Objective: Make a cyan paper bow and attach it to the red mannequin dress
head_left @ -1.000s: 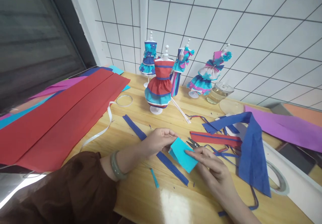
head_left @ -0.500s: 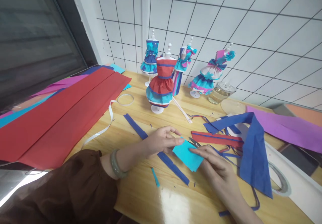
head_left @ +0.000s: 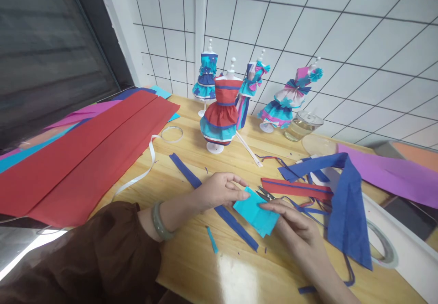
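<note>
Between my two hands is a small turquoise square of crepe paper [head_left: 256, 213], its lower edge showing more than one layer. My left hand [head_left: 219, 190] pinches its upper left corner between thumb and fingers. On the right side, my right hand [head_left: 294, 226] grips the paper with the thumb hidden beneath and the fingers on top. Just behind the paper lie dark scissors [head_left: 265, 193], partly covered by it and my right fingers. A long blue strip [head_left: 236, 227] runs under my left wrist, and a thin turquoise scrap [head_left: 212, 240] rests in front of it.
Small mannequins in paper dresses, one in a red dress [head_left: 224, 108], stand at the back near a glass jar [head_left: 303, 125]. Large red paper [head_left: 92, 153] covers the left side. Blue paper [head_left: 347, 213], a red strip [head_left: 294, 188] and a tape roll [head_left: 386, 244] lie right.
My left thumb has come down onto the corner of the turquoise paper, and the paper has tilted slightly. The whole view has shifted a little.
</note>
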Demonstrator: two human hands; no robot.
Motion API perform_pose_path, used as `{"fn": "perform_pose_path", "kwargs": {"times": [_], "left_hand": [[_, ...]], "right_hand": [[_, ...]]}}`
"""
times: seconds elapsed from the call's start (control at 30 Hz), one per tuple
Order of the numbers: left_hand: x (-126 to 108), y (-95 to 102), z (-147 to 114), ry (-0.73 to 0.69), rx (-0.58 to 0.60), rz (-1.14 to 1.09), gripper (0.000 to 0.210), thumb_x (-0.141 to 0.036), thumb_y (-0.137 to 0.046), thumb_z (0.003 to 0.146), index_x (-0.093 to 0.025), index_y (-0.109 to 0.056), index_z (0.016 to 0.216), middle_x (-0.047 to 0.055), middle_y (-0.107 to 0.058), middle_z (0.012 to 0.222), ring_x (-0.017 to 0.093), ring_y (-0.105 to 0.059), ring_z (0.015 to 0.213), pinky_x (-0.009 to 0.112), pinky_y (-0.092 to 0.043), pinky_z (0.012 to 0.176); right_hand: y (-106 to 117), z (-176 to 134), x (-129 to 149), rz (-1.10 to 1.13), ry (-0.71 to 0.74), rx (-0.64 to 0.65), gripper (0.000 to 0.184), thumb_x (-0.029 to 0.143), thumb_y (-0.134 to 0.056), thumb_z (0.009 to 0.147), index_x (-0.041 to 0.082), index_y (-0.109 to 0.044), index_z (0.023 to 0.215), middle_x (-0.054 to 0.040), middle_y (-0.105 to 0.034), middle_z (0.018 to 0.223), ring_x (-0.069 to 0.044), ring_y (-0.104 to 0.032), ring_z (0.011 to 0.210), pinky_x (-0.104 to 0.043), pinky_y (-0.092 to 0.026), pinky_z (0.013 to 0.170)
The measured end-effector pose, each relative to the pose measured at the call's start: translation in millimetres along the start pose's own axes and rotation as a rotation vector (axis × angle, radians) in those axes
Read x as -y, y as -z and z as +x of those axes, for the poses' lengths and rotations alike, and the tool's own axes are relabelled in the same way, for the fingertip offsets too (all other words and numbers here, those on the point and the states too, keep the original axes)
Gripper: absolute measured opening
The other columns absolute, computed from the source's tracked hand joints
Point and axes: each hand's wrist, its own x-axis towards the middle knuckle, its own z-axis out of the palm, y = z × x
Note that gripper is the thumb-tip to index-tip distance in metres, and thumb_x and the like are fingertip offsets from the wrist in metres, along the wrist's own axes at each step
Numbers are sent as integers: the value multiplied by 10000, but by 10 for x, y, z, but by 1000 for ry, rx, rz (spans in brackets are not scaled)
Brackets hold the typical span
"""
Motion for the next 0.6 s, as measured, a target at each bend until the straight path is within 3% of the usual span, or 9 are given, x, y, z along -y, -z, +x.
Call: {"fn": "perform_pose_path", "kwargs": {"times": [0.23,0.33,0.47,0.6], "left_hand": [[24,16,20,14,-20,7,394,-298,-753,540,-114,-591,848,10,-622,649,83,-555,543,203,-434,512],[45,28,31,3,-36,33,363,-305,-750,539,-114,-601,808,10,-626,657,75,-545,538,195,-426,513],[61,12,14,-30,-35,143,338,-317,-728,563,-114,-613,808,14,-626,664,82,-542,554,196,-414,517],[66,-49,-35,-110,17,262,277,-296,-699,600,-115,-622,795,20,-624,662,97,-551,597,213,-422,576]], "right_hand": [[36,-7,11,-14,29,60,187,244,-506,797,272,-688,831,-46,-635,852,-206,-590,805,-283,-482,669],[83,-2,-42,65,17,99,207,256,-476,809,269,-681,834,-47,-599,947,-221,-558,910,-307,-465,747],[86,7,-104,294,-117,61,196,315,-456,821,245,-637,843,-49,-582,1083,-253,-500,1059,-356,-415,867],[-15,27,-35,243,-292,77,201,361,-511,808,227,-616,914,-49,-649,933,-212,-584,873,-303,-462,758]]}}
